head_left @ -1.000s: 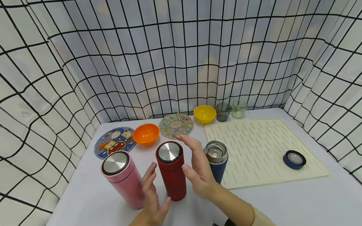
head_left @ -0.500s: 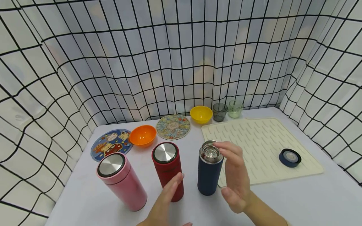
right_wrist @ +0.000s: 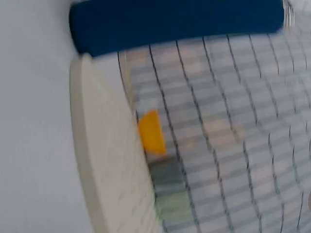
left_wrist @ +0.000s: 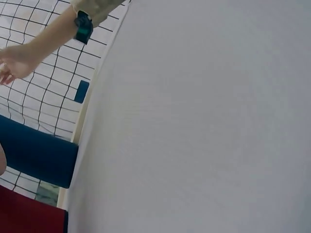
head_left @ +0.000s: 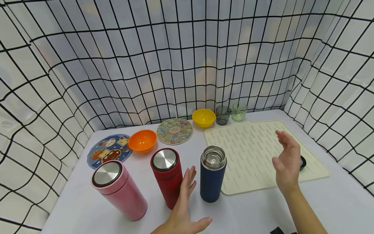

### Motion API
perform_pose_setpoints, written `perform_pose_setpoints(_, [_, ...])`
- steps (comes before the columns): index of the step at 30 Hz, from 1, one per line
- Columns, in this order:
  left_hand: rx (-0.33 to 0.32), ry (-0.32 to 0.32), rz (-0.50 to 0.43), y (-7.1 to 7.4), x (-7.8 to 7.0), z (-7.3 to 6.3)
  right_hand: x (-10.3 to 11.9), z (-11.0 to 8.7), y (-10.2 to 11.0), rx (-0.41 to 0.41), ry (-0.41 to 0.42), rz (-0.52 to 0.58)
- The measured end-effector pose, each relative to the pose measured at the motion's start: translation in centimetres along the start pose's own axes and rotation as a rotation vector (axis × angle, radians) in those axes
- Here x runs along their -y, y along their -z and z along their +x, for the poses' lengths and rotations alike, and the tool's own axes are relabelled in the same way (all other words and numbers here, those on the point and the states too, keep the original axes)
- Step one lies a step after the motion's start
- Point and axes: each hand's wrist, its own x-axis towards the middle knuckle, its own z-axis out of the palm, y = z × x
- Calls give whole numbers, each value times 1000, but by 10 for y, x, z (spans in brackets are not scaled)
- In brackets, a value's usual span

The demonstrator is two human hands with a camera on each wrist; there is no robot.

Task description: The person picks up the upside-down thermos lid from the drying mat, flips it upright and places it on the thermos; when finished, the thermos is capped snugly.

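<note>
My left hand (head_left: pixel 184 208) reaches between the red thermos (head_left: pixel 166 177) and the navy thermos (head_left: pixel 212 182), its fingers extended and its thumb spread. Both bottles stand upright on the table. The navy one has no lid on, and a metal strainer shows inside its mouth. Over the drying mat (head_left: pixel 248 156) hovers my right hand (head_left: pixel 287 162), with loosely bent fingers and nothing in them. Behind it, mostly hidden, lies the round dark lid (head_left: pixel 303 162); the left wrist view shows this blue lid (left_wrist: pixel 81 91) below the right hand (left_wrist: pixel 19 60).
A pink thermos (head_left: pixel 121 191) with a steel-topped lid stands at the left. Farther back are an orange bowl (head_left: pixel 142 141), a yellow bowl (head_left: pixel 203 118), two glasses (head_left: pixel 223 115) and two round patterned coasters (head_left: pixel 174 131). Black netting (head_left: pixel 187 48) over white cloth encloses the table.
My right hand has moved right, from beside the red thermos past the navy one to near the lid. My left hand has shifted right, in between the red and navy bottles.
</note>
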Motion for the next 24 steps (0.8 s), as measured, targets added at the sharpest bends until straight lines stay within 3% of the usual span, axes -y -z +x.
perform_pose_setpoints(4, [27,72,-42,-4,13,-1,-18,-8,45,-145,-131,-146])
perform_pose_setpoints(8, [32,118,-75,-5,31,1,-27,-19,84,-234,-292,-419])
perform_pose_setpoints(13, [60,323,-102,-6,47,1,-32,-37,122,-280,-487,-763])
perform_pose_setpoints(16, [59,392,-90,-7,52,1,-36,-46,140,-292,-651,-926])
perform_pose_setpoints(18, [47,394,-76,-7,54,2,-37,-50,149,-246,-768,-1013])
perform_pose_setpoints(21, [35,404,-57,-8,58,0,-40,-56,161,-42,-905,-1117])
perform_pose_setpoints(24, [42,404,-27,-8,61,-2,-41,-63,169,194,-904,-1183])
